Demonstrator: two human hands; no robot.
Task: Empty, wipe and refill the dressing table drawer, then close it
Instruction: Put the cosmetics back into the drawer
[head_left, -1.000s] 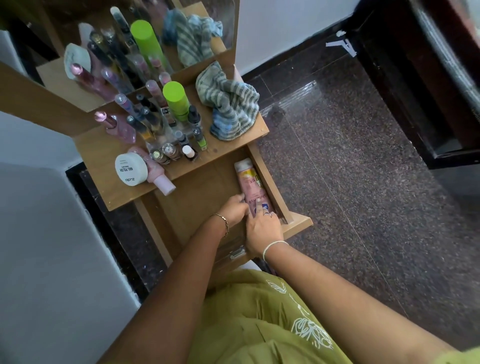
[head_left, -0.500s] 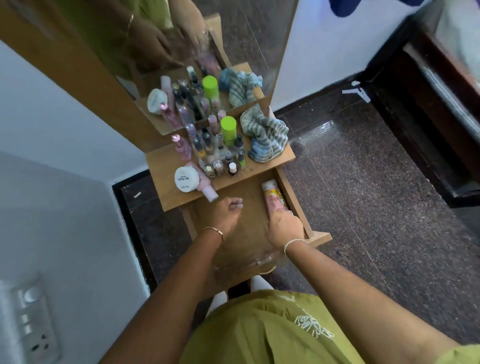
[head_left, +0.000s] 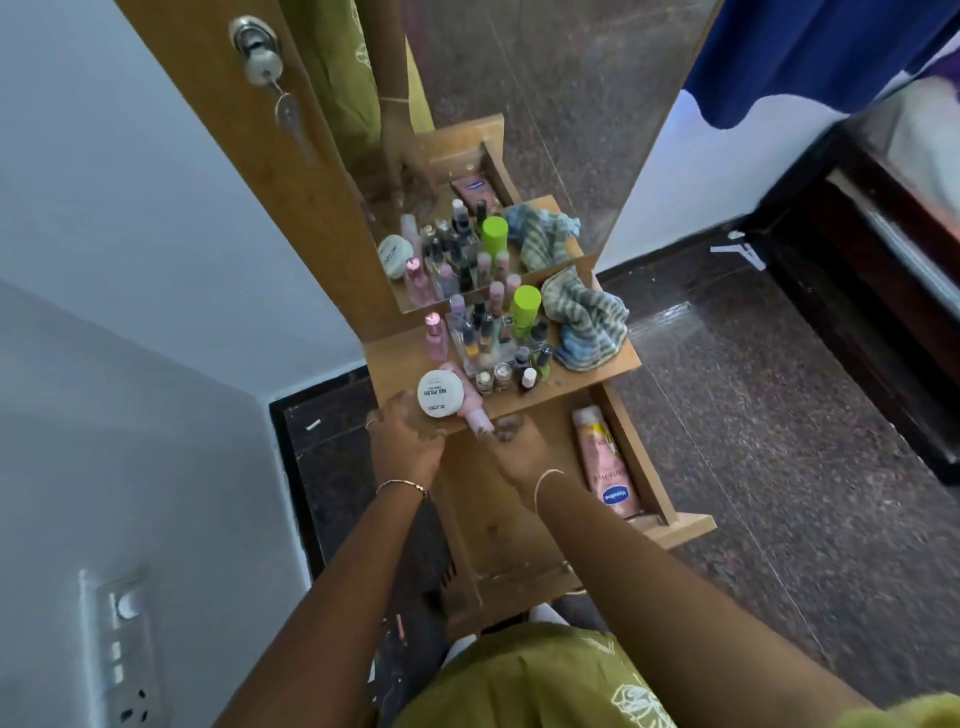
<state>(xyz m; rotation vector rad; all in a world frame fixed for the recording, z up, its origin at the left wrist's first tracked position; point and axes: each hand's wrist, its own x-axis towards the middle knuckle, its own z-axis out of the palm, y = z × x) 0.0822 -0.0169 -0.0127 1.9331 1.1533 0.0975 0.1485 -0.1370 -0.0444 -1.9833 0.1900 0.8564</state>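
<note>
Drawer (head_left: 493, 535) stands pulled out under the bench (head_left: 592, 383) in the head view, its wood floor showing. Pink Vaseline tube (head_left: 605, 462) lies flat inside it along the right wall, logo end toward the drawer front.

Both arms reach over the drawer to the bench's front edge. There the left grip (head_left: 405, 441) sits at the left of a white round tub (head_left: 440, 395) (lid reads "nail polish"), fingers up against its side. It is blurred, so I cannot tell whether they close on it. Over the drawer the right grip (head_left: 511, 449) is just right of the cap end of a pink bottle (head_left: 470, 410), which lies on its side under the tub with its cap at the bench edge. Fingers (head_left: 506, 423) are curled, but motion blur hides the contact, so I cannot tell if it pinches the bottle or holds nothing. Thin bracelet on the left wrist, pale band on the right.

Rest of bench:
- Tight cluster of small nail polish bottles (head_left: 498, 358), upright behind the tub.
- Green-capped bottle (head_left: 524, 306) at the back of that cluster.
- Striped cloth (head_left: 589, 327) bunched at the right, against the cluster.

Mirror (head_left: 545, 130) behind repeats the lot. Key (head_left: 262, 62) sits in a lock on the wood panel left of the mirror. Switch plate (head_left: 122, 649) is on the white wall, lower left. Dark speckled floor (head_left: 779, 441) lies to the right.
</note>
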